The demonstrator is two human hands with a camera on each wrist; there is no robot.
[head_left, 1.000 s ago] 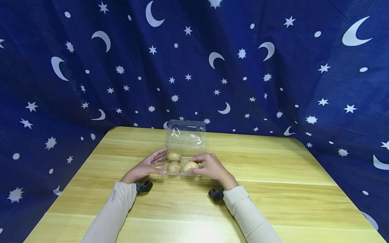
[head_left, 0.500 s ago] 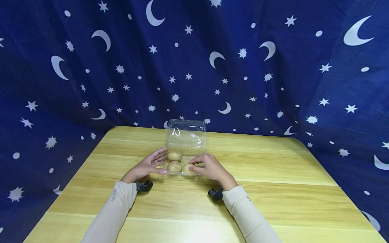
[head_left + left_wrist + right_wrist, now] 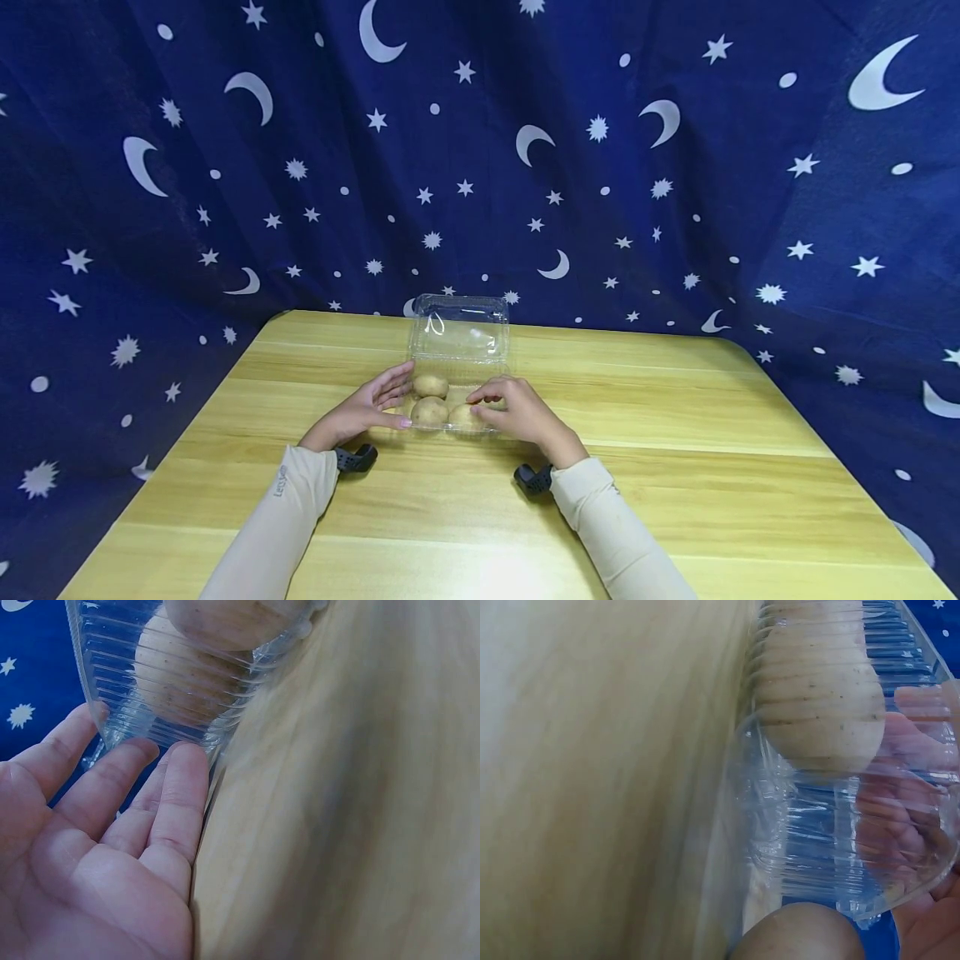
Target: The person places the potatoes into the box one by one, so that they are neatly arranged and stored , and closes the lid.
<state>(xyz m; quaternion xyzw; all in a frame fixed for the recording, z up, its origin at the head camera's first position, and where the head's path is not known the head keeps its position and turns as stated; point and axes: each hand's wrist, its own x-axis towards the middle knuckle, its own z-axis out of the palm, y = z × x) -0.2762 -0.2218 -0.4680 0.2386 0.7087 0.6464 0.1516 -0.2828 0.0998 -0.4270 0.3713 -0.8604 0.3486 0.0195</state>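
In the head view a clear plastic clamshell box [image 3: 461,371] stands with its lid raised at the back. Three pale potatoes lie in it: one back left [image 3: 431,385], a second front left [image 3: 429,412], a third front right [image 3: 462,418]. My left hand [image 3: 363,410] rests against the box's left side. Its straight fingers touch the ribbed wall [image 3: 112,690] in the left wrist view. My right hand [image 3: 519,410] hovers over the front right potato with loosely bent fingers and partly hides it. Through the plastic wall, the right wrist view shows these fingers [image 3: 892,810] beside a potato [image 3: 821,705].
The box stands on a wooden table [image 3: 675,467], near its back edge. Behind and around the table hangs a dark blue curtain [image 3: 480,167] with white moons and stars.
My right hand held the front right potato, which has since settled lower and slightly left in the box. That hand's fingers have slipped to its top. My left hand has stayed put.
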